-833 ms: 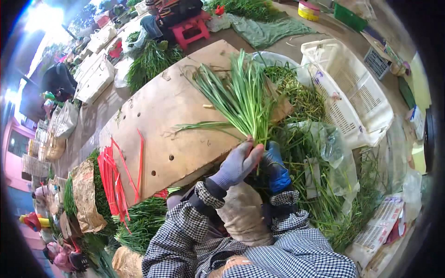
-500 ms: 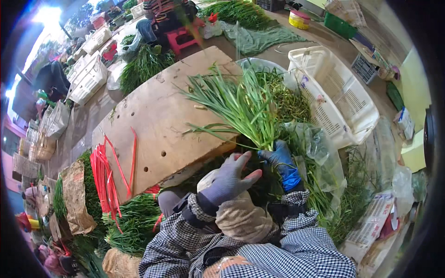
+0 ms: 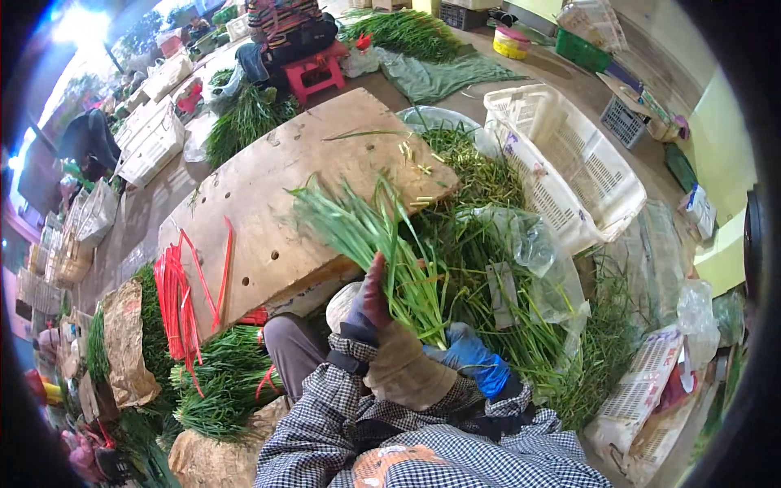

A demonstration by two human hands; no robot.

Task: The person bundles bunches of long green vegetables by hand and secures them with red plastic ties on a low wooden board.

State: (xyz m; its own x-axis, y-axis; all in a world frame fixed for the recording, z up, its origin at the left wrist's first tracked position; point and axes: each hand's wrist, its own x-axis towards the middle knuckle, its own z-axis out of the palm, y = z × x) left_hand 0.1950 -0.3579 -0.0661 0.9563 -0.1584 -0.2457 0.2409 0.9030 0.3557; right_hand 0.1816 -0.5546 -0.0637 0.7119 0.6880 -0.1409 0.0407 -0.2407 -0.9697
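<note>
Nearest, black-and-white checked sleeves [image 3: 313,427] reach toward the work over a brown cloth [image 3: 411,370] at the knees. The right hand [image 3: 473,358], in a blue rubber glove, is at the pale stem ends of a loose bundle of long green leafy stalks [image 3: 407,281]; its fingers are bent, but I cannot tell how firmly they close. The left hand [image 3: 368,302], in a grey-purple knitted glove, is higher up, gripping the bundle from its left side, partly hidden by leaves.

The bundle lies just ahead of both hands, its long axis slanting from the stem ends at lower right to blurred leaf tips at upper left. The right hand is nearer the stem ends, the left nearer the leaves, which overlap a tan wooden board [image 3: 268,203] with drilled holes.

Thin red plastic strips [image 3: 172,297] hang off the board's left end. Beyond the loose greens [image 3: 533,358] on the right stands a white slatted plastic crate [image 3: 561,167]; farther off, a pink plastic stool [image 3: 316,75].
</note>
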